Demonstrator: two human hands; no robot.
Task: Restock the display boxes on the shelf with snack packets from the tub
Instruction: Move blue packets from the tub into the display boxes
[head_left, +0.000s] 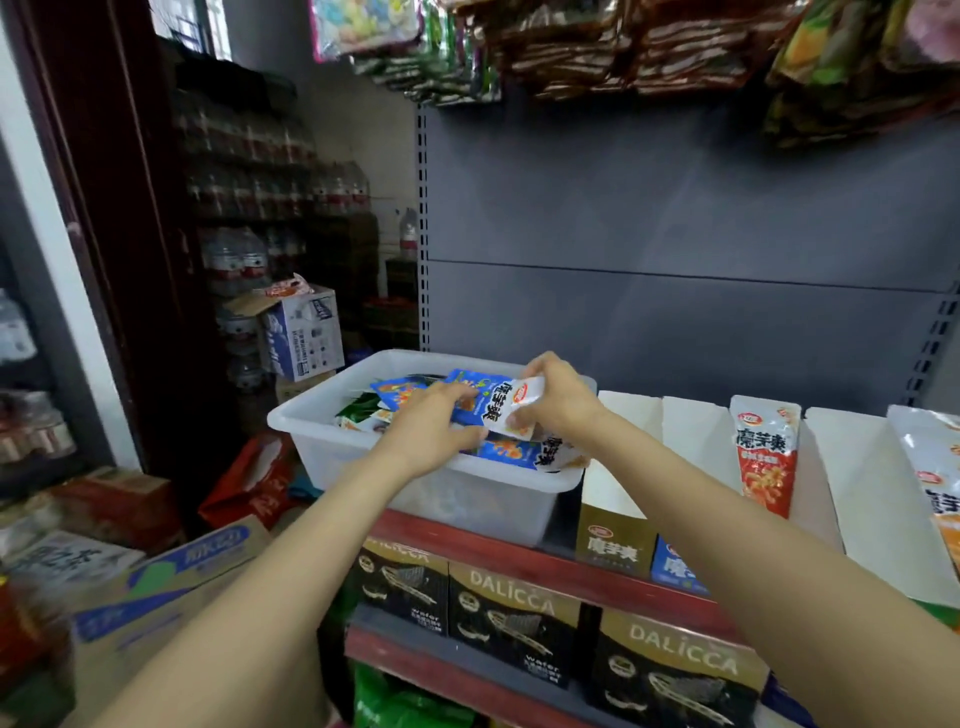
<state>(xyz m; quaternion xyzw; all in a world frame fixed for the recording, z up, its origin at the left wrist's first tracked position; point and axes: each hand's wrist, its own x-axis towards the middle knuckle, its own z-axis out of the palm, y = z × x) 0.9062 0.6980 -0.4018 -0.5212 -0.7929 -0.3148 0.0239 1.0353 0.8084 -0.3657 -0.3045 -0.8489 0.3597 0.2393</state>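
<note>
A clear plastic tub (311, 415) stands on the shelf's left end, holding several blue, white and green snack packets. Both hands are over it. My right hand (556, 397) pinches the white top end of a blue-and-white snack packet (493, 402). My left hand (431, 431) closes on the same packet's lower part, fingers across it. To the right stand open white display boxes: a gold-fronted box (615, 543), a blue-fronted box (675, 566), and further ones. A red-and-white packet (763, 452) stands upright in one box; an orange-and-white packet (935, 467) leans at the far right.
The red shelf edge (519, 561) runs below the tub. Black and gold wafer boxes (514, 618) fill the shelf underneath. Cardboard cartons (171, 577) and a red bag (254, 483) crowd the floor at left, with stacked water bottles (239, 265) behind. Snack bags (571, 47) hang overhead.
</note>
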